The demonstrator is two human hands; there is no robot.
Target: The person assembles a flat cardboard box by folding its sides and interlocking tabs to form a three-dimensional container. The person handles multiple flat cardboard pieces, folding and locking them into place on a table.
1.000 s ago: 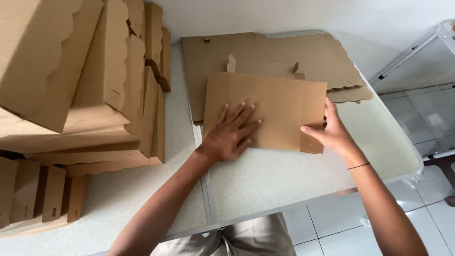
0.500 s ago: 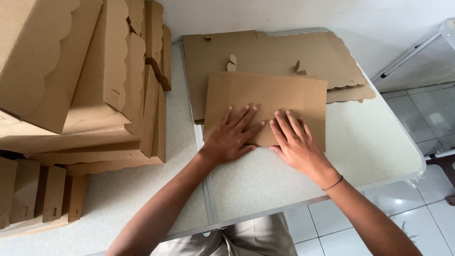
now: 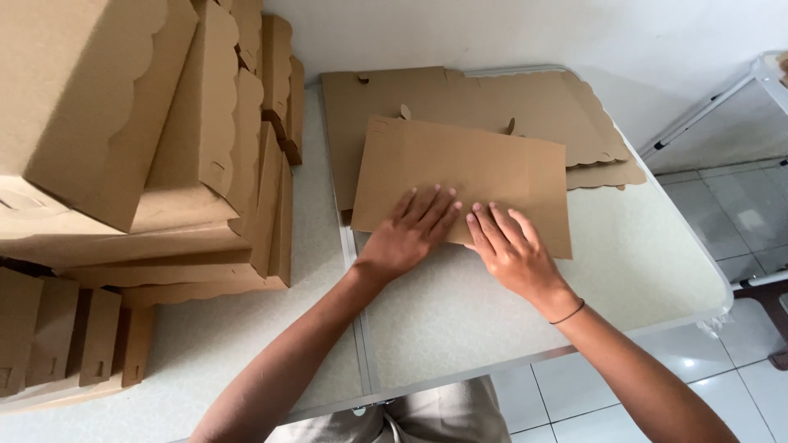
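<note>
Brown corrugated cardboard: folded flat panel (image 3: 464, 176), rectangular, plain and unprinted, lying slightly askew on a stack of unfolded box blanks (image 3: 484, 102) with scalloped edges and small tab cut-outs. Near edge of the panel overhanging the blanks onto the speckled pale table (image 3: 640, 246), beside the table's centre seam.

Left hand (image 3: 410, 234): palm down, fingers (image 3: 427, 209) spread and laid flat on the near edge of the panel, pressing, gripping nothing. Right hand (image 3: 513, 254): likewise palm down, fingers extended flat on the same edge, just beside the left hand, nothing enclosed; thin dark band (image 3: 568, 312) on the wrist.

At left: tall stack of assembled cardboard boxes (image 3: 123, 139) with scalloped lids, smaller folded pieces (image 3: 66, 336) below. At right: white tiled floor (image 3: 739, 221) and a white metal frame (image 3: 714, 107).

Compared with half a second before: both hands in nearly the same flat pose, right hand drawn slightly nearer the panel's front edge. Compared with a full second before: right hand no longer at the panel's right side, now pressing flat on top.
</note>
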